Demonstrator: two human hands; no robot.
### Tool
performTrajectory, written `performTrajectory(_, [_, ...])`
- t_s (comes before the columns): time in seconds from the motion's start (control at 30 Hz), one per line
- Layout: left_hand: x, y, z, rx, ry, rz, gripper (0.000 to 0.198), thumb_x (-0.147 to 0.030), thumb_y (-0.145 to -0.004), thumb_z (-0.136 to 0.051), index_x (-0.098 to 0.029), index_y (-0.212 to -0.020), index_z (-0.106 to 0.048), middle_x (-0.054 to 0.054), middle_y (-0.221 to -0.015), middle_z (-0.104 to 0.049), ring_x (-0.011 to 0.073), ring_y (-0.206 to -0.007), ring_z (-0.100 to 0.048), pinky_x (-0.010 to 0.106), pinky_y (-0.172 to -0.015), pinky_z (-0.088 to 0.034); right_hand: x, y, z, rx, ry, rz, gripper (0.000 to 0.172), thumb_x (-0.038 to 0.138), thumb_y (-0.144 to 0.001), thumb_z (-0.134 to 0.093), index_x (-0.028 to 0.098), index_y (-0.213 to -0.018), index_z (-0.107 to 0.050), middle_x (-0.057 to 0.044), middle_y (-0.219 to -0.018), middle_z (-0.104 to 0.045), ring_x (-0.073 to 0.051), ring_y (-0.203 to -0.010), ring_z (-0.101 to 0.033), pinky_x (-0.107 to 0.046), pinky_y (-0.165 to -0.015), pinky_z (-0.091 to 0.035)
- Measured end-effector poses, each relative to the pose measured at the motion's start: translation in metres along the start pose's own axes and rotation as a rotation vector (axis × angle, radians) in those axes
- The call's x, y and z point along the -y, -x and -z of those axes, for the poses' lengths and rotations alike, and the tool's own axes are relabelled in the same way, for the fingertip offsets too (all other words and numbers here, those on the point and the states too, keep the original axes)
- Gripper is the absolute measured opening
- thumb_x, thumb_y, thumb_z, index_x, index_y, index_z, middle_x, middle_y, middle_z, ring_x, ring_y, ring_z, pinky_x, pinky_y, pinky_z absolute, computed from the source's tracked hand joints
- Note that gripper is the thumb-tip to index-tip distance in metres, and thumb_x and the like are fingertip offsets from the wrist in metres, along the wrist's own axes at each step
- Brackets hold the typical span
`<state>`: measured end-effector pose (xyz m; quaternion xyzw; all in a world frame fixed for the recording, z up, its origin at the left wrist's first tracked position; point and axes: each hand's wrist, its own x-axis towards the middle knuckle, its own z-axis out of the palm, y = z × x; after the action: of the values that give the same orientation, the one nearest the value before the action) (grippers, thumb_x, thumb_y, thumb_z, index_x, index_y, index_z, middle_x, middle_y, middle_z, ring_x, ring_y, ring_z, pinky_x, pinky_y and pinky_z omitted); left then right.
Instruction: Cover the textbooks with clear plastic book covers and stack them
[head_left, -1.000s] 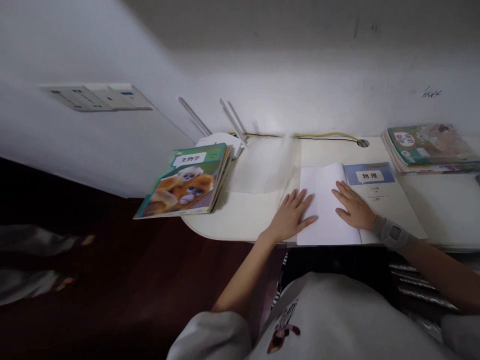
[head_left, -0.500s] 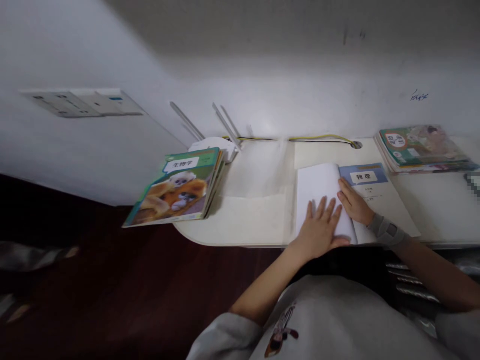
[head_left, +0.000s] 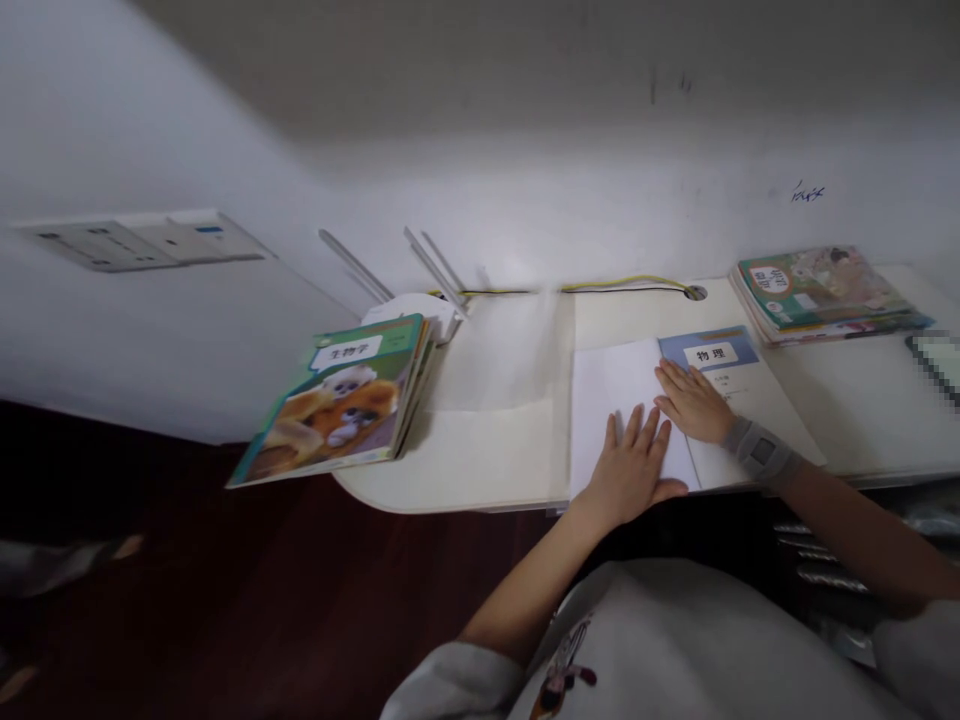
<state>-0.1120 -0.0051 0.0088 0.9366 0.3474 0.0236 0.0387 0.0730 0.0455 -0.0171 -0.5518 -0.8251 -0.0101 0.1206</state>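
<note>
A textbook lies open on the white desk, showing a blue-topped title page on the right and a blank white page on the left. My left hand rests flat on the white page, fingers spread. Beside it my right hand lies over the fold and the title page's left part, fingers stretched out. Neither hand grips anything. A thin translucent sheet lies on the desk left of the book.
A pile of textbooks overhangs the desk's left end, in front of a white router. Another book pile is at the back right. Cables run along the wall to a desk hole. Someone's feet show at lower left.
The white page, curved near the fold before, now lies flatter. My right hand has turned flatter along the fold. The whole view has shifted slightly.
</note>
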Motion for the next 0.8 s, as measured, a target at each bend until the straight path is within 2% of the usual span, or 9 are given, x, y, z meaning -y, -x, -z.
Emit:
performTrajectory(0.1, [0.018,0.010,0.004,-0.117,0.023,0.142,0.075,-0.064,-0.086,-0.033,-0.016,-0.144,-0.026,0.018,-0.149,-0.027,0.0380,-0.137,-0.022,0.061,-0.106,-0.021,0.001,-0.001,-0.001,0.006,0.011,-0.018,0.055,0.040,-0.095,-0.025,0.009,-0.139,-0.037,-0.017,-0.147,-0.033,-0.026,-0.135,-0.031,-0.049,-0.109,-0.024])
performTrajectory(0.23, [0.051,0.033,0.017,-0.250,-0.008,0.552,0.056,-0.045,-0.091,-0.039,-0.013,-0.137,-0.035,0.022,-0.142,-0.038,0.0366,-0.127,-0.040,0.052,-0.097,-0.038,0.000,-0.002,-0.003,0.002,-0.002,-0.021,0.056,0.042,-0.095,-0.024,0.011,-0.140,-0.036,-0.017,-0.147,-0.033,-0.026,-0.135,-0.032,-0.050,-0.109,-0.023])
performTrajectory(0.3, [0.064,0.044,0.023,-0.205,-0.032,0.723,0.047,-0.037,-0.089,-0.042,-0.009,-0.127,-0.045,0.025,-0.129,-0.049,0.0372,-0.116,-0.050,0.050,-0.088,-0.044,0.000,-0.002,-0.003,-0.001,-0.003,-0.028,0.056,0.043,-0.095,-0.024,0.011,-0.140,-0.036,-0.017,-0.147,-0.033,-0.026,-0.136,-0.031,-0.049,-0.109,-0.023])
performTrajectory(0.4, [0.076,0.053,0.027,-0.085,0.034,0.843,0.027,-0.032,-0.087,-0.042,-0.014,-0.099,-0.058,0.019,-0.104,-0.061,0.0335,-0.097,-0.061,0.047,-0.079,-0.048,0.003,0.002,-0.003,0.001,-0.010,-0.062,0.061,0.046,-0.094,-0.025,0.007,-0.140,-0.035,-0.020,-0.146,-0.034,-0.027,-0.136,-0.029,-0.048,-0.110,-0.022])
performTrajectory(0.5, [0.082,0.054,0.027,-0.137,0.336,0.867,0.018,-0.033,-0.084,-0.044,-0.019,-0.077,-0.054,0.011,-0.089,-0.064,0.0278,-0.084,-0.065,0.044,-0.076,-0.049,0.006,0.014,0.000,0.001,-0.047,-0.087,0.067,0.052,-0.093,-0.028,0.005,-0.141,-0.032,-0.022,-0.144,-0.036,-0.029,-0.136,-0.029,-0.048,-0.110,-0.023])
performTrajectory(0.57, [0.084,0.052,0.030,-0.250,0.728,0.837,0.020,-0.038,-0.081,-0.049,-0.020,-0.072,-0.047,0.009,-0.088,-0.066,0.0251,-0.080,-0.066,0.042,-0.075,-0.050,0.009,0.027,0.002,-0.002,-0.078,-0.075,0.070,0.054,-0.092,-0.029,0.006,-0.143,-0.028,-0.021,-0.143,-0.037,-0.029,-0.136,-0.030,-0.049,-0.109,-0.024])
performTrajectory(0.63, [0.084,0.049,0.037,-0.368,1.182,0.764,0.026,-0.043,-0.077,-0.056,-0.021,-0.072,-0.043,0.008,-0.097,-0.068,0.0231,-0.080,-0.067,0.041,-0.075,-0.052,0.012,0.040,0.004,-0.009,-0.108,-0.065,0.071,0.053,-0.091,-0.030,0.008,-0.145,-0.023,-0.021,-0.143,-0.038,-0.029,-0.135,-0.030,-0.050,-0.108,-0.026])
performTrajectory(0.7, [0.083,0.045,0.047,-0.457,1.532,0.647,0.029,-0.044,-0.075,-0.060,-0.021,-0.073,-0.042,0.009,-0.106,-0.067,0.0232,-0.087,-0.067,0.042,-0.082,-0.051,0.016,0.050,0.005,-0.025,-0.134,-0.067,0.071,0.052,-0.092,-0.031,0.009,-0.146,-0.018,-0.020,-0.143,-0.038,-0.029,-0.135,-0.032,-0.051,-0.108,-0.028])
performTrajectory(0.8, [0.078,0.034,0.059,-0.485,1.754,0.467,0.030,-0.051,-0.081,-0.052,-0.021,-0.079,-0.049,0.010,-0.118,-0.064,0.0254,-0.107,-0.061,0.045,-0.093,-0.046,0.023,0.059,0.005,-0.062,-0.165,-0.071,0.070,0.049,-0.093,-0.030,0.009,-0.147,-0.011,-0.020,-0.144,-0.038,-0.028,-0.134,-0.032,-0.051,-0.107,-0.028])
